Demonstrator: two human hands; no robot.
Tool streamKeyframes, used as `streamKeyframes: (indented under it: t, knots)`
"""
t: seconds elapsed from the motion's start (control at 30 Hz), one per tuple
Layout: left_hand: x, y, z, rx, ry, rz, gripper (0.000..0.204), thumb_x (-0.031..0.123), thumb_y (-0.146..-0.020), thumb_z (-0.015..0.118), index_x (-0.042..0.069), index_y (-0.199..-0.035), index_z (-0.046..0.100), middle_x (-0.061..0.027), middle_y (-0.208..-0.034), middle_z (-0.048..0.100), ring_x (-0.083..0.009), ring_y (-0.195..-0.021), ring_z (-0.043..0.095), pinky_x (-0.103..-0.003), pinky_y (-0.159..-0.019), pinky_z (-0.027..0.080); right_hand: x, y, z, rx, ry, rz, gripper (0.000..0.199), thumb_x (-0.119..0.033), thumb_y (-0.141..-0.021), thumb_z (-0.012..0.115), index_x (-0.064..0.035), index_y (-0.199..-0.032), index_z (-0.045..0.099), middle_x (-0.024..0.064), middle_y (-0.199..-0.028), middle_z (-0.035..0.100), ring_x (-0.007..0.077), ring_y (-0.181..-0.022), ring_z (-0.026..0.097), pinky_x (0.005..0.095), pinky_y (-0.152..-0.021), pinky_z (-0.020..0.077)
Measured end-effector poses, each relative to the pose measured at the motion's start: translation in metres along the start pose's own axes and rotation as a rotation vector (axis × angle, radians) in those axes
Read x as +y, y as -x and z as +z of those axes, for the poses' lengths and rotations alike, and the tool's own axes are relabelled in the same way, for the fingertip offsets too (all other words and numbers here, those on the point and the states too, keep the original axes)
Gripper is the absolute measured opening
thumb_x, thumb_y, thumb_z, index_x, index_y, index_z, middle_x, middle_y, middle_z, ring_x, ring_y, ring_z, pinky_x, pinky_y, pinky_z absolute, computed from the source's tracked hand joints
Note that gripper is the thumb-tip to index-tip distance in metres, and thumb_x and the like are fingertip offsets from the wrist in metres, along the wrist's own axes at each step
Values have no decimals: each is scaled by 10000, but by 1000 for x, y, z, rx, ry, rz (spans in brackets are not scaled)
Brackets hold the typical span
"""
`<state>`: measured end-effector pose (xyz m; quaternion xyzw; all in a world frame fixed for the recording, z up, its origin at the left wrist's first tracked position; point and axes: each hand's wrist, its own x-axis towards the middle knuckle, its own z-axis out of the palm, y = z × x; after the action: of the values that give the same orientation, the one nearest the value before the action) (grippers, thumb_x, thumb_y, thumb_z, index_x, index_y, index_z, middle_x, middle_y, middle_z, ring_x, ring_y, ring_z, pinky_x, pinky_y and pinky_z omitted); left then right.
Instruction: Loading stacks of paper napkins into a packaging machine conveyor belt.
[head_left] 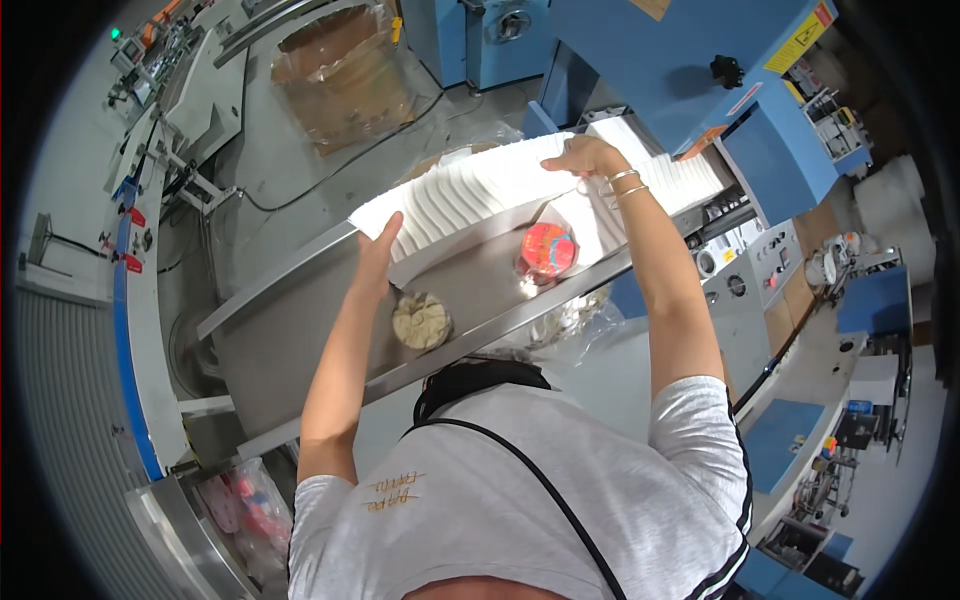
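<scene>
A long row of white, soft-looking folded sheets (470,190) lies slantwise over a metal trough, its upper face ribbed with ridges. My left hand (378,250) presses against its left end, thumb up along the ridges. Toward its right end, my right hand (588,158) grips it from above, thumb stretched leftward; some fingers are hidden. More white sheets (675,185) continue to the right, under the blue machine. In the trough sit a round red-and-blue patterned item (546,250) and, nearer my left forearm, a round beige gathered bundle (422,320).
The metal trough (300,335) has raised rails on both long sides. A blue machine (670,70) stands at the upper right, with a control panel (765,265) beside it. Beyond the trough is a plastic-lined cardboard box (345,85). Bagged items (245,505) lie at the lower left.
</scene>
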<state>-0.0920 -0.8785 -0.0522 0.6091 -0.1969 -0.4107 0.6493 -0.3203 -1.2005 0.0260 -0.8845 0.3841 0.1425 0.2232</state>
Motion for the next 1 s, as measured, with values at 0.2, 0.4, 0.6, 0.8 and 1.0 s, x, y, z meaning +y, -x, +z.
streamKeyframes:
  t: [0.2, 0.4, 0.6, 0.8, 1.0]
  knots:
    - [12, 33, -91, 143, -52, -82, 695, 375, -884, 648, 23, -1405, 353, -99, -1350, 481, -224, -1225, 475, -353, -1021, 365, -90, -5, 33, 21, 108, -165, 792, -764, -697, 549, 0, -494, 598, 120, -550, 593, 257, -558, 598, 389, -638, 493]
    - [40, 75, -196, 82, 4, -159, 655, 407, -905, 600, 1, -1378, 399, -96, -1337, 508, -224, -1195, 504, -349, -1001, 385, -189, 47, 81, -2, 5, -218, 716, -677, -766, 540, -11, -521, 635, 138, -571, 620, 265, -591, 631, 375, -678, 512]
    - [45, 77, -210, -23, -225, -148, 797, 363, -860, 674, -6, -1442, 274, -124, -1447, 387, -242, -1345, 345, -336, -1103, 234, -181, 80, 93, -20, -88, -83, 709, -664, -770, 546, -21, -474, 579, 79, -505, 587, 241, -546, 614, 352, -661, 520]
    - [43, 84, -184, -105, -235, -142, 839, 345, -828, 716, 15, -1452, 263, -112, -1447, 383, -226, -1353, 320, -330, -1109, 202, -153, 95, 90, -7, -64, 29, 624, -576, -825, 536, -45, -501, 575, 72, -434, 510, 224, -454, 532, 354, -544, 457]
    - [39, 83, -182, -14, -289, -137, 848, 374, -824, 713, 28, -1454, 263, -111, -1438, 397, -228, -1345, 330, -337, -1108, 205, -242, 170, 146, 559, 145, -92, 642, -603, -749, 636, -59, -1075, 534, 146, -876, 633, 286, -799, 651, 373, -562, 531]
